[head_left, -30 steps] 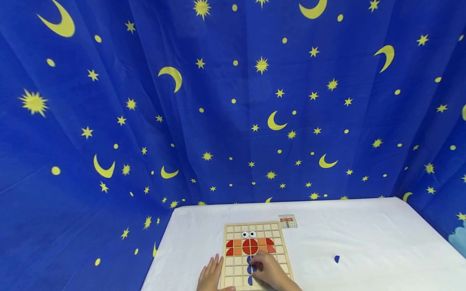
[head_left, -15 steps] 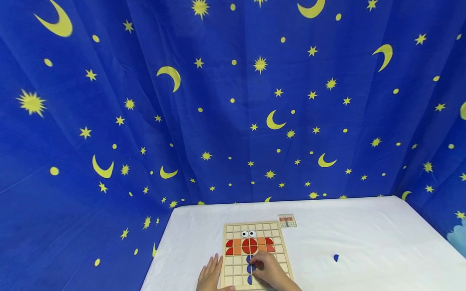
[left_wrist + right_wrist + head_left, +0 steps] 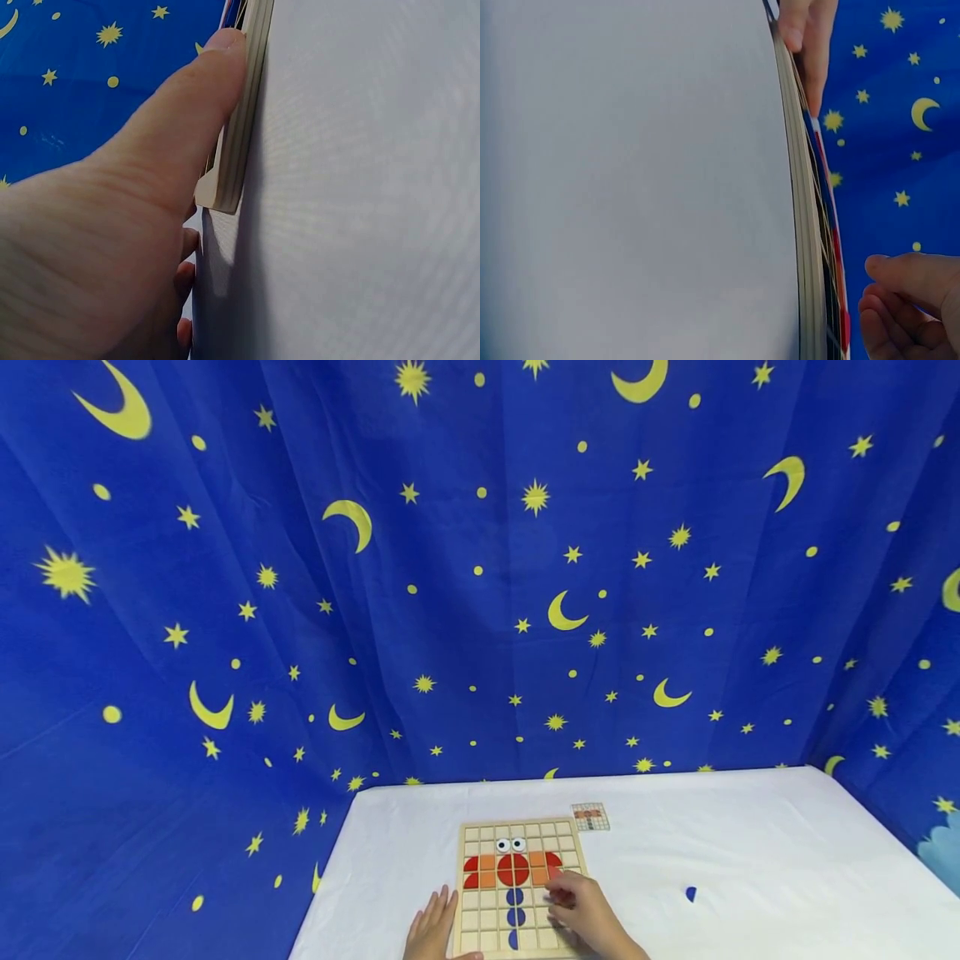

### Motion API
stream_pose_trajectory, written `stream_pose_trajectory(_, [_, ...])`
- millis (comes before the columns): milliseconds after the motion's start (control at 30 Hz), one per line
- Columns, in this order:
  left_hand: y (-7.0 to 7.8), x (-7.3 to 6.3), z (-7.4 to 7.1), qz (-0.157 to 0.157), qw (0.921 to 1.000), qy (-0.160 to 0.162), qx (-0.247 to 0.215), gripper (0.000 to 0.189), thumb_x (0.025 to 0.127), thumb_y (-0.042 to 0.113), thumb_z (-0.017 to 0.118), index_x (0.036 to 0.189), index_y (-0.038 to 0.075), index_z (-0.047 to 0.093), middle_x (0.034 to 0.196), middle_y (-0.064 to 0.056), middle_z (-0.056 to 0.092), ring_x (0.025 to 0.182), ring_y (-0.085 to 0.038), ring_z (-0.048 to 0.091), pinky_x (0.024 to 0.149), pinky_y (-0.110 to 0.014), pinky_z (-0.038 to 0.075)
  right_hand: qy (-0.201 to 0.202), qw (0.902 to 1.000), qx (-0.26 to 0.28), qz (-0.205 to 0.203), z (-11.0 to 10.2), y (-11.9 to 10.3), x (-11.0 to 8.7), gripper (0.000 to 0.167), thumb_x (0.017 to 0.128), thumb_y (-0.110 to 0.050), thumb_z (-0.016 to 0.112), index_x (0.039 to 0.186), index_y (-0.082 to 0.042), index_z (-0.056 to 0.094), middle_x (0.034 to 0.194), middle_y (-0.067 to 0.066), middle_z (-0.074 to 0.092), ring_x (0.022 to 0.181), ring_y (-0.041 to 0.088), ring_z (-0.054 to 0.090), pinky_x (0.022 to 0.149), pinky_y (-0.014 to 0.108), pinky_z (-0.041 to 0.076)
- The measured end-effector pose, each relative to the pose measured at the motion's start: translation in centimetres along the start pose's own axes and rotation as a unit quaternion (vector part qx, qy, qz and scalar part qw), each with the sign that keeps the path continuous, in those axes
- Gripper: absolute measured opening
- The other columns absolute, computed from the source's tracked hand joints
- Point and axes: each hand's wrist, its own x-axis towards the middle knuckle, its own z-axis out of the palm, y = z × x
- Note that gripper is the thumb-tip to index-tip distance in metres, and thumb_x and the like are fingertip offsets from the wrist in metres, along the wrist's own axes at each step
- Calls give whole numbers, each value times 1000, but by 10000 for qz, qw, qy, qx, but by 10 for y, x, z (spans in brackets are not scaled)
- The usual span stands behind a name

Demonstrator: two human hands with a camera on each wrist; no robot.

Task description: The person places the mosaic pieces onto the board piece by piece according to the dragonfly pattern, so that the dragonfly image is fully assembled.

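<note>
A wooden grid board (image 3: 472, 917) lies on the white-covered table. Set in it are googly eyes (image 3: 502, 845), a red circle (image 3: 507, 863), orange squares (image 3: 487, 862), red quarter pieces and a column of blue half-circles (image 3: 511, 897). The lowest blue cell pair has only its left half filled. My left hand (image 3: 431, 927) rests along the board's left side, fingers extended; its thumb touches the front edge in the left wrist view. Over the board's right side hovers my right hand (image 3: 588, 910), fingers loosely bent; nothing shows between them in the right wrist view.
One loose blue half-circle (image 3: 692, 894) lies on the tablecloth (image 3: 750, 843) to the right. A small pattern card (image 3: 592, 817) sits at the board's far right corner. Behind the table hangs a blue curtain (image 3: 450, 635) with yellow moons and stars.
My right hand has moved right, off the blue column, uncovering the right-hand blue halves of the upper two circles. The left hand stays at the board's left side.
</note>
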Motion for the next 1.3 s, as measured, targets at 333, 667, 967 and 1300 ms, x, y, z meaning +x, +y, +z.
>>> stream_pose_trajectory(333, [-3,1,2,-18,10000,-34,-80,105,72,62,70,142,-7,33,148,-33,30,136,-54,26,106,-71,21,363,9991,-233,16,-28,12,-15,24,78,1,71,100,8,65,86,9,65,72,4,60,68,16,55])
stream_pose_trajectory(667, [-4,2,3,-31,9999,-49,128,105,73,63,69,142,-7,33,148,-32,32,135,-54,27,106,-71,22,1212,9835,-889,1003,-56,29,-27,26,71,2,75,95,-1,68,83,1,66,70,-3,56,67,15,52])
stream_pose_trajectory(967, [-3,1,3,-5,10000,3,25,104,73,62,69,142,-7,33,148,-32,32,136,-53,27,106,-70,22,1748,9653,-1323,1416,-85,45,-45,28,69,7,74,96,1,69,86,3,69,73,3,61,69,18,54])
stream_pose_trajectory(1300, [-3,0,3,52,10000,72,-28,105,72,62,70,142,-7,33,148,-33,31,136,-54,27,106,-71,22,1968,9600,-1666,1093,-102,60,-61,28,68,7,75,95,2,69,86,4,70,72,2,61,67,17,54])
